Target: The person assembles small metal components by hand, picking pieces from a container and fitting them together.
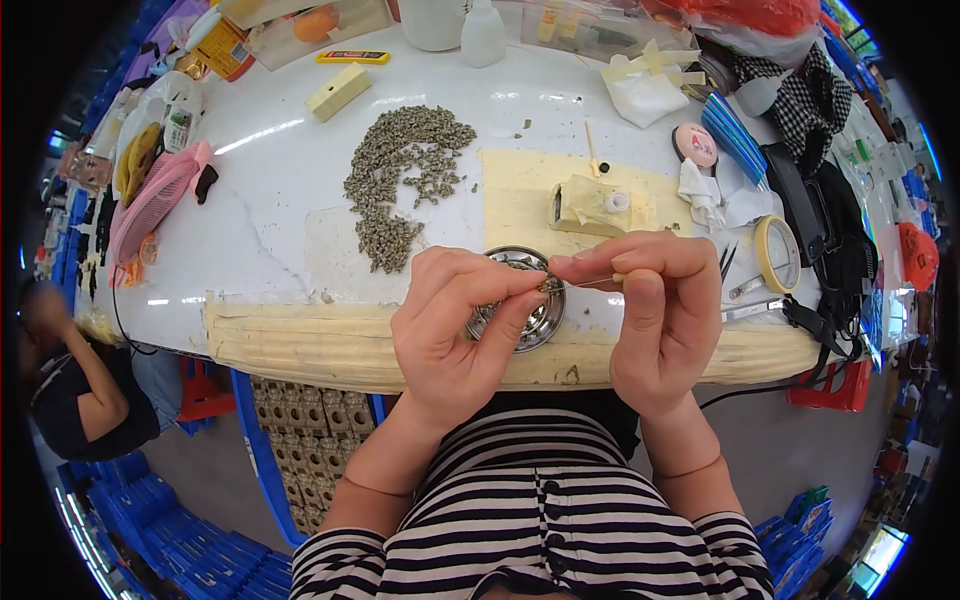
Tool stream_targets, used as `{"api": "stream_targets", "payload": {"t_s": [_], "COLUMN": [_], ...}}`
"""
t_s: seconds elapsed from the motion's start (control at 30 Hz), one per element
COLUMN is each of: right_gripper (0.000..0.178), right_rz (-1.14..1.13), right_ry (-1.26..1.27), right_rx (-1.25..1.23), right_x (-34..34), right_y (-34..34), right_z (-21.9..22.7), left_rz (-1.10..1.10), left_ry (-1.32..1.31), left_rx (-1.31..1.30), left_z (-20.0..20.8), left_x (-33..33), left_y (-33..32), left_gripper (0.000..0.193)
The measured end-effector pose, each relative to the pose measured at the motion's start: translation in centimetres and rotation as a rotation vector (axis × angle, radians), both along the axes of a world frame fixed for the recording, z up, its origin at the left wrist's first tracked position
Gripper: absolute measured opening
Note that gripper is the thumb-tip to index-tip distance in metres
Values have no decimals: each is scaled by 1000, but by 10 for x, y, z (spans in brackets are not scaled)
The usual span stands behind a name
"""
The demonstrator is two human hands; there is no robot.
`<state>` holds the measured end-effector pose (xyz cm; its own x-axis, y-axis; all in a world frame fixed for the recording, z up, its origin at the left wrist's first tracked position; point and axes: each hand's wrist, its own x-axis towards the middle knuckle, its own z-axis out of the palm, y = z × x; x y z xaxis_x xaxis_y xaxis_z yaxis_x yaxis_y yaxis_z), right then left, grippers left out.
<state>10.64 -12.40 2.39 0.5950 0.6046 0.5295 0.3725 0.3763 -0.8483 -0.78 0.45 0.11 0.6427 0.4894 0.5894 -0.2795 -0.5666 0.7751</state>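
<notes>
While a big heap of small grey parts waits on the desk, the left hand pinches one part against a thin stick gripped by the right hand, above a round metal dish holding only a few pieces, so most seems left.

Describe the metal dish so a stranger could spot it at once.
Start at the white table and follow its taped near edge to the hands. The metal dish sits right under them, round and shiny. Unlike the loose grey heap behind it, it is a container.
</notes>
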Motion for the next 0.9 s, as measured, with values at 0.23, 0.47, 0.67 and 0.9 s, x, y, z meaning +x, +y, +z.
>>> {"api": "stream_targets", "payload": {"t_s": [0.23,0.47,0.67,0.9], "right_gripper": [14,12,13,14], "right_rz": [5,15,6,17], "right_ry": [3,24,6,62], "right_rx": [-36,0,-23,-20], "right_x": [-1,-2,-2,-2], "right_y": [-1,1,0,0], "right_z": [0,-2,-3,-1], "left_rz": [-8,30,-7,-3], "left_ry": [-8,1,2,-1], "left_rx": [5,-30,12,4], "left_z": [0,2,0,0], "left_x": [0,1,-1,0], "left_y": [1,-1,1,1], "left_gripper": [12,15,11,11]}}
